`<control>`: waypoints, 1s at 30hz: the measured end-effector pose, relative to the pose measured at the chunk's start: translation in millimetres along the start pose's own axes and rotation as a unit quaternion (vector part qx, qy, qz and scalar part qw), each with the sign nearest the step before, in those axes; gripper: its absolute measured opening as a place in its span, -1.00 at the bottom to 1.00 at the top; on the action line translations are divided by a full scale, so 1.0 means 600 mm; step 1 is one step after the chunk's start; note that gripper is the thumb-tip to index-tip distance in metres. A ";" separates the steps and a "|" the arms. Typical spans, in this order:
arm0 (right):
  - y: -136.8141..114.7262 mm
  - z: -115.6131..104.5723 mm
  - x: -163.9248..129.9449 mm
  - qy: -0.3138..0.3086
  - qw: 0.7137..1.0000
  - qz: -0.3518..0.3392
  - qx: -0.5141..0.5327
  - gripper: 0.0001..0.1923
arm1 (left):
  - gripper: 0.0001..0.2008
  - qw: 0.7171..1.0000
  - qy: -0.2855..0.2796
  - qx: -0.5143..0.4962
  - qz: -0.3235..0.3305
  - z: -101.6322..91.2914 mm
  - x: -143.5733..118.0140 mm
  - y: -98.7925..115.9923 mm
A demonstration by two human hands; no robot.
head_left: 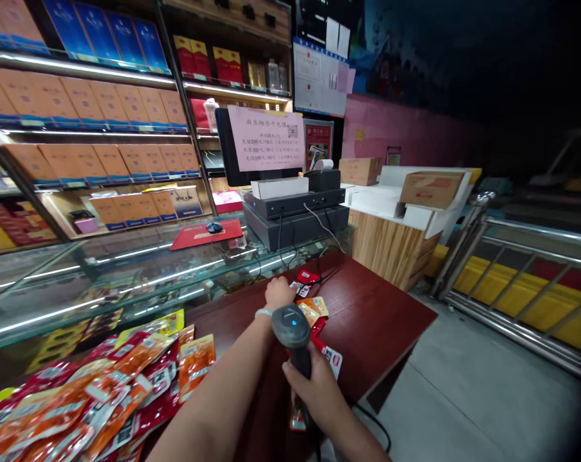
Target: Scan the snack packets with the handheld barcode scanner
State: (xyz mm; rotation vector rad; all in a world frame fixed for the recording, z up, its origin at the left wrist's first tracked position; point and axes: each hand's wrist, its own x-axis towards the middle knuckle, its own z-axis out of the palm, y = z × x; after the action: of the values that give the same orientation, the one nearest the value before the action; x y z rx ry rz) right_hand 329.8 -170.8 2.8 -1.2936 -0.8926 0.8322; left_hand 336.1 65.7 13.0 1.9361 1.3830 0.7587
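My right hand (322, 385) is wrapped round the handle of a dark barcode scanner (292, 328), whose head is raised and shows a small blue light. Beyond it my left hand (278, 292) reaches across the brown table, its fingers curled and mostly hidden from me. Close to its right side lie small red and white snack packets (302, 289). An orange snack packet (314, 310) rests nearer, with more red packets partly covered by the scanner and my right hand. At lower left spreads a heap of shiny snack packets (93, 398) in orange, red and yellow.
A glass counter (141, 276) runs along the left, carrying a red mat (208, 233) with a mouse. Behind stand a monitor (223, 151) with a pink sign and a cash drawer (295, 224). A metal railing (535, 237) is at right. The scanner's cable hangs below.
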 end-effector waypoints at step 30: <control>-0.062 0.135 -0.029 -0.125 0.991 0.021 0.040 -0.58 | -0.71 0.968 0.123 -0.219 0.012 -0.214 -0.267 -0.164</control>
State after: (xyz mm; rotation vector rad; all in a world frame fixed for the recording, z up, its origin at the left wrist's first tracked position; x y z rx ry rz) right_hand 249.9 -155.6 42.9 -1.1566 -1.0212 1.0703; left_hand 135.9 -41.9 4.2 1.5519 1.2021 1.2365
